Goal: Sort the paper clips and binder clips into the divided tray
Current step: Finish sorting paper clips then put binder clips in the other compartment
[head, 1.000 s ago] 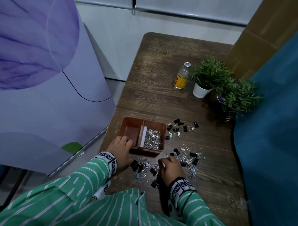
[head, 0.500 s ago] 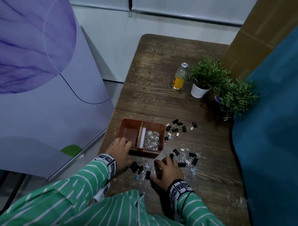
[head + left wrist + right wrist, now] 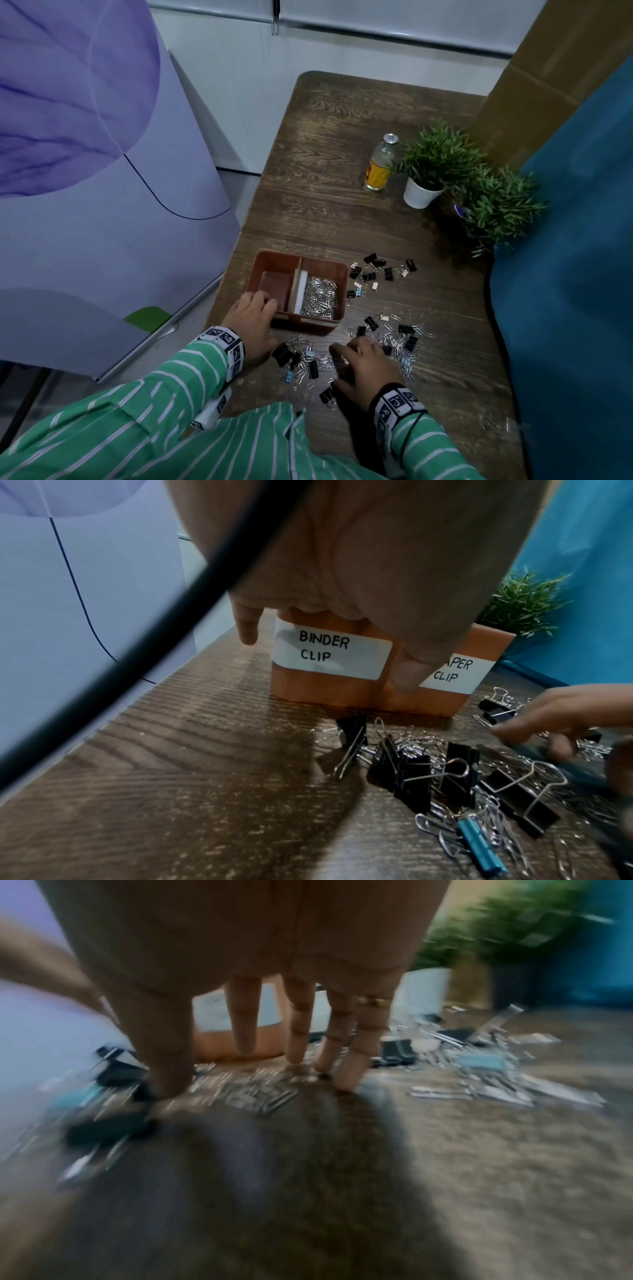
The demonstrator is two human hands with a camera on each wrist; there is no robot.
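The brown divided tray (image 3: 308, 323) stands on the wooden table. Its right compartment holds silver paper clips (image 3: 320, 296); its left compartment shows a bare floor. My left hand (image 3: 260, 305) grips the tray's near-left corner, with the thumb (image 3: 405, 669) on the front wall (image 3: 308, 693) between the labels "BINDER CLIP" and "PAPER CLIP". A mixed pile of black binder clips and paper clips (image 3: 301, 359) lies in front of the tray. My right hand (image 3: 356, 356) rests on it with straight, spread fingers (image 3: 346, 1069) touching the table; this view is blurred. More binder clips (image 3: 375, 270) lie to the tray's right.
A small bottle (image 3: 380, 164) and two potted plants (image 3: 435, 168) (image 3: 496, 202) stand at the back right. Blue fabric (image 3: 565, 291) borders the table's right side, and a purple-white panel (image 3: 102, 205) its left. A few paper clips (image 3: 496, 425) lie near the front right.
My right hand has gone from bunched fingers at the pile to fingers spread flat over it, shifting slightly left. My left hand has stayed on the tray.
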